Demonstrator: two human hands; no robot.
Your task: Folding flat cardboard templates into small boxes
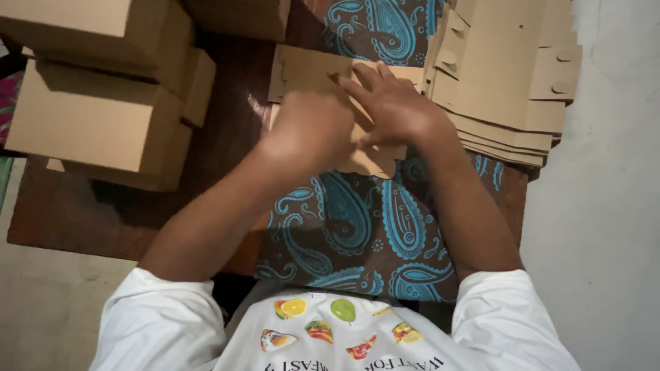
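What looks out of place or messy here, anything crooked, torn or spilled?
Nothing spilled or torn. Both hands, left hand and right hand, press a flat cardboard blank. The folded boxes are stacked unevenly, and the flat stack is slightly fanned.

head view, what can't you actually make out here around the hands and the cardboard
- Flat cardboard piece, head view: its middle is covered by the left hand and right hand.
- Left fingers: curled under the hand, so its grip is unclear.
- Folded boxes: cut off by the left and top edges.
- Stack of flat blanks: cut off by the top edge.
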